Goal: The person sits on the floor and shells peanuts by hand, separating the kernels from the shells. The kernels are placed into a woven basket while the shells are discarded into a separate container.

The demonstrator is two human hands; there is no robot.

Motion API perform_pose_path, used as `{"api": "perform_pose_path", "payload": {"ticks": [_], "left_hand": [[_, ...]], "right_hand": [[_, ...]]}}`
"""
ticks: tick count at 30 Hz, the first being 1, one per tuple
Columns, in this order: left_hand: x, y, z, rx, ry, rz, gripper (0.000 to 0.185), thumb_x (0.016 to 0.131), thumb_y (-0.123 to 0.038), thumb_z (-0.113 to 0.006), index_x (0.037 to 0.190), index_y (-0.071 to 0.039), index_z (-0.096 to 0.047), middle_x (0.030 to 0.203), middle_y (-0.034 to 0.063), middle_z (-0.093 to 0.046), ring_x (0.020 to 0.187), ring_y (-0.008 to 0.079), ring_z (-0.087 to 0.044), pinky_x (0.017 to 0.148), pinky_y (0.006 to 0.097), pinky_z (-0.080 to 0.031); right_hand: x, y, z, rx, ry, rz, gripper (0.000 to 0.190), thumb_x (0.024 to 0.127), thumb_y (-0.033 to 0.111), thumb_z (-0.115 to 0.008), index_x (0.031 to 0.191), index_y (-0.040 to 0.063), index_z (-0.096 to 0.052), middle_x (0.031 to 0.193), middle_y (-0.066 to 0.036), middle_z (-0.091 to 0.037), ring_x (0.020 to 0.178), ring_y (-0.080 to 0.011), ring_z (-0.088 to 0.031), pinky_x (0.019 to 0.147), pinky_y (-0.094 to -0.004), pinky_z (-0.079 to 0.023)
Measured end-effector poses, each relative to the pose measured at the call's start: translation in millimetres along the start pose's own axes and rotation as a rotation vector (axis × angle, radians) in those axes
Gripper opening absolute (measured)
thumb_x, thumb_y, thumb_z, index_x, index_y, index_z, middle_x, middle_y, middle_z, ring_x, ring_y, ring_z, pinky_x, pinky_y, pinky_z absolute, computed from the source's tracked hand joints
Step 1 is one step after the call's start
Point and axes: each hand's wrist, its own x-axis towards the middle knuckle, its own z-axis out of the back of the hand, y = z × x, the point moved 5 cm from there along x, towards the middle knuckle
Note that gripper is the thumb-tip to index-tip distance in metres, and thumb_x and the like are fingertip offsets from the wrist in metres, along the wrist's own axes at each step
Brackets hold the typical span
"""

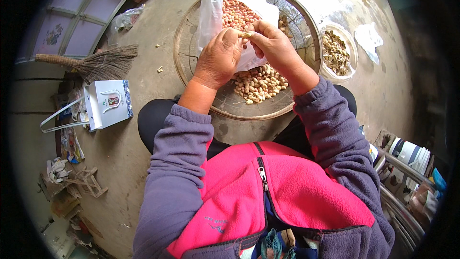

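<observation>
My left hand [222,55] and my right hand [275,45] meet over a white plastic bag [212,14], pinching a peanut shell [246,35] between their fingertips. The shell looks split, though the fingers hide part of it. Inside the bag lie many shelled reddish peanut kernels [237,12]. Just below the hands, a heap of unshelled peanuts [260,84] rests on a round mesh sieve [230,109] with a wooden rim. The bag sits on the sieve too, at its far side.
Right of the sieve stands a lined container [354,52] of empty peanut shells [336,52], with a crumpled white bag [369,41] beyond. At left are a straw broom [107,59], a paper gift bag [107,104] and a small wooden stool [88,181]. Metal tubing [402,212] runs at lower right.
</observation>
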Motion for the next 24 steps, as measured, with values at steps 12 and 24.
{"api": "perform_pose_path", "payload": {"ticks": [12, 24], "left_hand": [[-2, -9, 0, -0.107, 0.008, 0.045, 0.014, 0.099, -0.017, -0.049, 0.094, -0.004, -0.052, 0.087, 0.0203, -0.058, 0.083, 0.0415, -0.058, 0.072, 0.0475, -0.045], [-45, 67, 41, 0.293, -0.126, 0.483, 0.062, 0.091, -0.048, -0.062, 0.128, -0.001, -0.045, 0.109, 0.0247, -0.062, 0.105, 0.0413, -0.059, 0.092, 0.0447, -0.046]], "right_hand": [[-14, 12, -14, 0.285, 0.072, -0.009, 0.025, 0.102, 0.029, -0.050, 0.099, 0.005, -0.055, 0.069, 0.001, -0.053, 0.050, -0.0075, -0.046, 0.045, -0.0214, -0.037], [-67, 20, 214, -0.829, -0.472, -0.060, 0.031, 0.095, 0.028, -0.061, 0.118, 0.007, -0.060, 0.104, -0.015, -0.066, 0.098, -0.0221, -0.062, 0.081, -0.0340, -0.050]]}}
